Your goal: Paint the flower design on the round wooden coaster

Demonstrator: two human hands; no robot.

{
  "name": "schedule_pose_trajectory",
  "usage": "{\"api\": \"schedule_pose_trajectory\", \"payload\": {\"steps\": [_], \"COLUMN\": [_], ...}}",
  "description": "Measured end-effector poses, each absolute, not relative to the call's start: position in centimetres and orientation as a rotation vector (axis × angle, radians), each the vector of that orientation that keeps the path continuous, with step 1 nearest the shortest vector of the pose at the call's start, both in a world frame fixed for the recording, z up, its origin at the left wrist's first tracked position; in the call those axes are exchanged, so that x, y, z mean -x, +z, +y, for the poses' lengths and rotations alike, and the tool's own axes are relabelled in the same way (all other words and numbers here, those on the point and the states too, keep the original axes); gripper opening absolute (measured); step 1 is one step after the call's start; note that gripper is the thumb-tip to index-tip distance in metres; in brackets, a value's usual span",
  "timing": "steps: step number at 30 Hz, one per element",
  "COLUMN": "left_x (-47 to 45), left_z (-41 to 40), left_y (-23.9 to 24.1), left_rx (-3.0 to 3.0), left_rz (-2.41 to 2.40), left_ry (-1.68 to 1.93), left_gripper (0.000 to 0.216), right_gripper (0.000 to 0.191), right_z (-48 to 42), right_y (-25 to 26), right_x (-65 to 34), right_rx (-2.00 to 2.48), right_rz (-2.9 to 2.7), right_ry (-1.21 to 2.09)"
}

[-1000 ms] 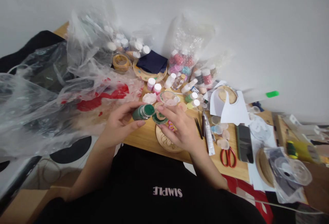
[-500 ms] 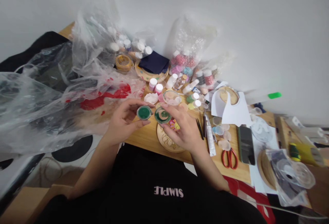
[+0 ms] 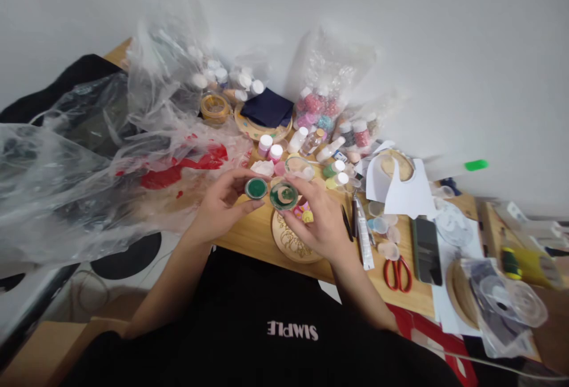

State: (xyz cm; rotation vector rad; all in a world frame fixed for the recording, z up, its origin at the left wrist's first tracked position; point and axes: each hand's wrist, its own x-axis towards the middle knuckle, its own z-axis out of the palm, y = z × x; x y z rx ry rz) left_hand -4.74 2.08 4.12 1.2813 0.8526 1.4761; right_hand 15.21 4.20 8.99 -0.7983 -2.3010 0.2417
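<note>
Between thumb and fingers, my left hand holds a small round jar filled with green, its mouth facing me. My right hand grips a clear round cup, smeared with green inside around a pale patch. The two containers are side by side, close together, above the table. Below my right hand lies a round wooden board with a gold pattern, partly hidden by that hand. Pink and yellow pieces show on it, behind the fingers.
Bottles with white caps stand behind my hands. Crumpled clear plastic spreads over the left side. To the right are a paint tube, red-handled scissors, a phone and cut white paper.
Both hands have shifted slightly to the right with the jar and the cup. The jar has risen a little, and the cup's inside faces me more.
</note>
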Motion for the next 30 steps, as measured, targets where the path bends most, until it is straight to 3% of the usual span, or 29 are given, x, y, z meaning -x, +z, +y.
{"api": "schedule_pose_trajectory", "payload": {"steps": [8,14,21,30], "left_x": [6.3,6.2,6.4,6.6], "left_z": [1.5,1.4,1.2,0.9], "left_y": [4.0,5.1,4.1,4.4], "left_rx": [-1.446,-1.510,-1.626,-1.680], "left_rz": [1.009,0.953,0.994,1.032], "left_ry": [1.355,1.328,1.371,1.342], "left_gripper": [0.036,0.060,0.039,0.046], "right_gripper": [0.051,0.053,0.054,0.054], "right_z": [4.3,4.3,4.2,4.1], "right_y": [8.5,8.4,8.5,8.4], "right_x": [-15.2,-15.2,-15.3,-15.3], "right_rx": [0.884,0.875,0.885,0.886], "right_rz": [-2.283,-2.278,-2.262,-2.248], "right_ry": [0.301,0.330,0.343,0.352]}}
